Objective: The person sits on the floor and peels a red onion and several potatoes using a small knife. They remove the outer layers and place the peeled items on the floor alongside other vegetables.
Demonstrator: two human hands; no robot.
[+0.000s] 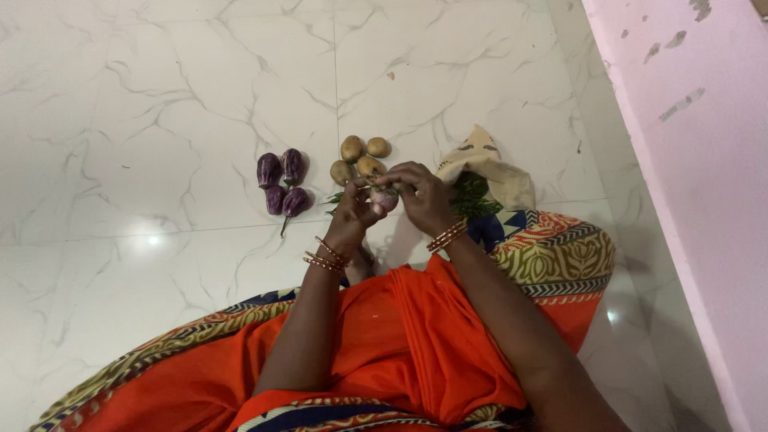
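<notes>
Both hands are pinching one small pale bulb (385,198), probably garlic, above the floor (160,120): left hand (354,210) fingers clamping from below-left, right hand (422,196) fingers closing over its top, potatoes (359,158) lying just beyond.

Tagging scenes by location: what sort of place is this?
Probably a home floor used for kitchen prep: white marble-look floor tiles, a pink wall, small purple eggplants and potatoes laid out before both hands, which hold a small bulb.
</notes>
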